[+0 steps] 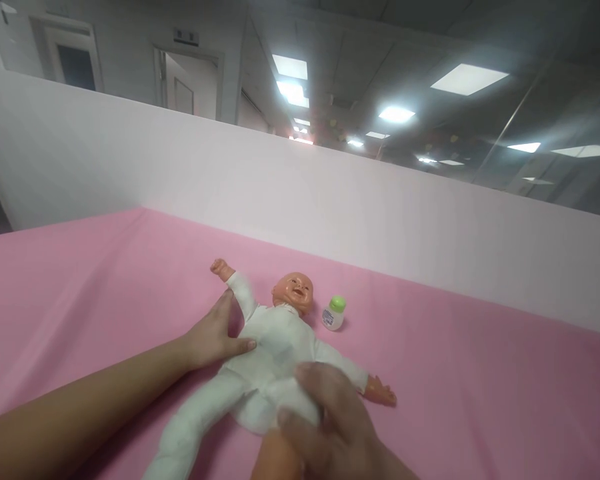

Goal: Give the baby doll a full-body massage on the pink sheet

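Note:
A baby doll (280, 343) with a hard plastic head and a white cloth body lies on its back, arms spread. My left hand (213, 340) lies flat against its side below the raised arm, fingers stretched and thumb resting on the torso. My right hand (337, 417), blurred by motion, is closed around one of the doll's legs, which is bent up with its plastic foot (277, 457) towards me. The doll's other leg (185, 427) stretches to the lower left. Beside the head stands a small bottle (333, 317) with a green cap and a printed label.
A pink sheet (480, 373) covers the surface, with creases at the left and right. Along the back runs a low white partition (330, 207). Beyond it are a doorway (190, 87), another door at the far left and lit ceiling panels.

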### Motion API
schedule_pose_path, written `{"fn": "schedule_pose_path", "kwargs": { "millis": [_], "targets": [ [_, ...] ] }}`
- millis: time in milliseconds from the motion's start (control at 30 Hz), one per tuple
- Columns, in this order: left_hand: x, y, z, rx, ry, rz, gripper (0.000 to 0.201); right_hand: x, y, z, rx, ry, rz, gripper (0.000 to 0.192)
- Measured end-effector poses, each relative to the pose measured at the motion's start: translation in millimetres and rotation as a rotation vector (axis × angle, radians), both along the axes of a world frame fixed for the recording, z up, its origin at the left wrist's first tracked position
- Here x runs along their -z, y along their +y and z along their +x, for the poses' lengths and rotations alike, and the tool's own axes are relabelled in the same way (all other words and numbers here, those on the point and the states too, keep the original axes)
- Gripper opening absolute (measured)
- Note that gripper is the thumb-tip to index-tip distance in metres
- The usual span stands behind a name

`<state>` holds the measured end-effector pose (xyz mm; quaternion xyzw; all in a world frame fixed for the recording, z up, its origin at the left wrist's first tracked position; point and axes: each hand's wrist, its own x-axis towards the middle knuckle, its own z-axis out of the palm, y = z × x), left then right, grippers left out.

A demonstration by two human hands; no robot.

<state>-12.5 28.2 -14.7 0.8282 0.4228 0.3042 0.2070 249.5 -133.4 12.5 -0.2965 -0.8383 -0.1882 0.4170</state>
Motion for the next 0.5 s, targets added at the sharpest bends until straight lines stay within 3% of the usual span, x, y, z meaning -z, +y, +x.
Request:
{"fn": "schedule_pose_path", "kwargs": {
  "millis": [100,167,367,500],
  "targets": [
    [-2.8,-3.6,2.3,0.016,0.005,-0.018,0.122,-4.7,16.2,11.2,0.145,0.028,0.022,0.056],
    [-4.2,-6.3,3.8,0.076,0.022,0.032,0.115,-2.1,26.4,15.4,0.173,0.052,-0.074,0.056],
    [-6.9,-11.1,6.8,0.217,0.128,0.18,0.082,3.8,43.0,13.6,0.076,0.044,-0.363,0.058],
    [-8.2,-11.0,8.2,0.295,0.196,0.218,0.074,-0.4,40.1,9.7,-0.029,0.066,-0.509,0.069]
  ]
}}
